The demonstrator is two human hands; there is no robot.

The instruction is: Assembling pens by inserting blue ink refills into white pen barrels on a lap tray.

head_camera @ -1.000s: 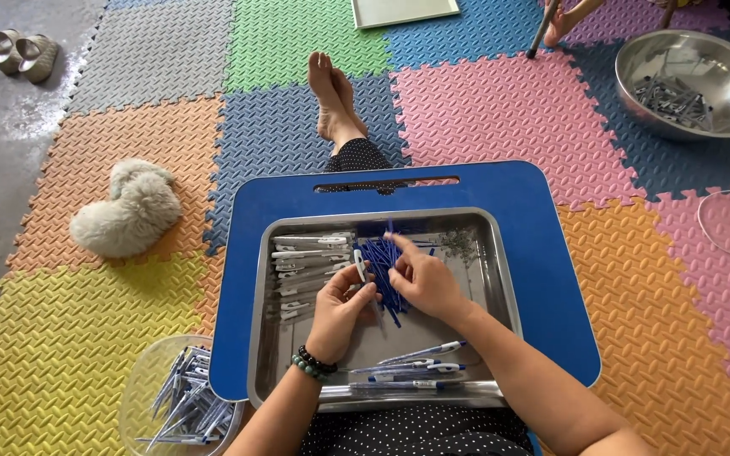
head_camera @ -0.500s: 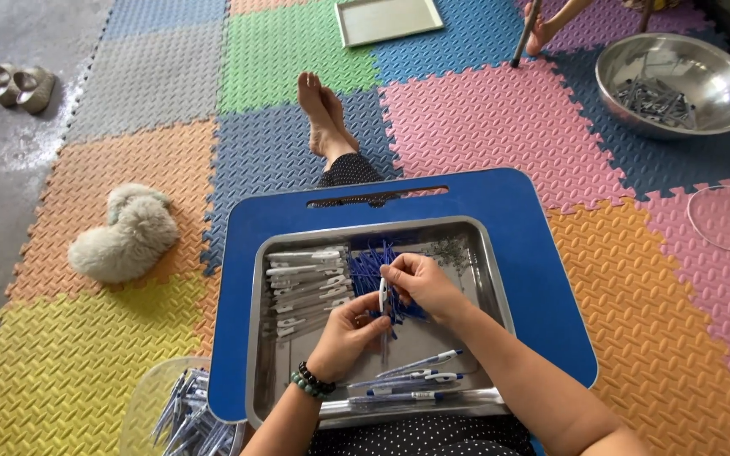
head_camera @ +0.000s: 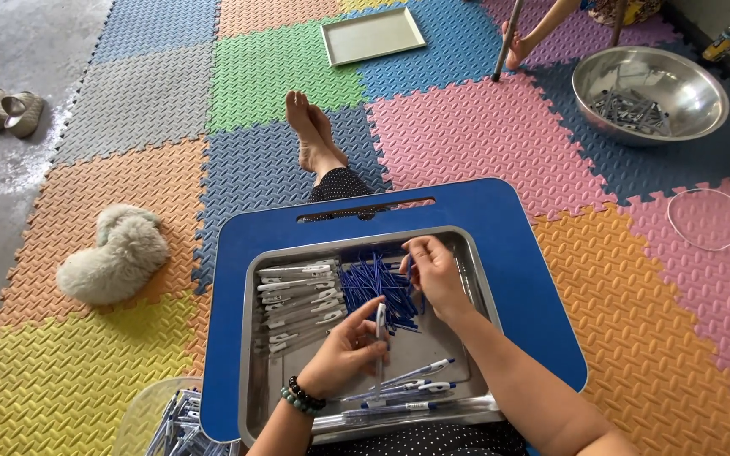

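A pen barrel [head_camera: 380, 325] is gripped upright in the left hand [head_camera: 344, 355] — blue refills [head_camera: 378, 291] are pinched by the right hand [head_camera: 433, 272] over a steel tray [head_camera: 251, 371].

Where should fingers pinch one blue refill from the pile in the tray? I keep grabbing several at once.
Pinch a loose end at the edge of the blue refill pile, coming from above as the right hand does: the thin rods lie flat and crisscrossed, so only the ends stick free.

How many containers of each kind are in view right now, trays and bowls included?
Metal tray on the blue lap desk: 1
Pale flat tray on the green mat: 1
Steel bowl of metal parts: 1
Clear tub of pens at lower left: 1
Total: 4
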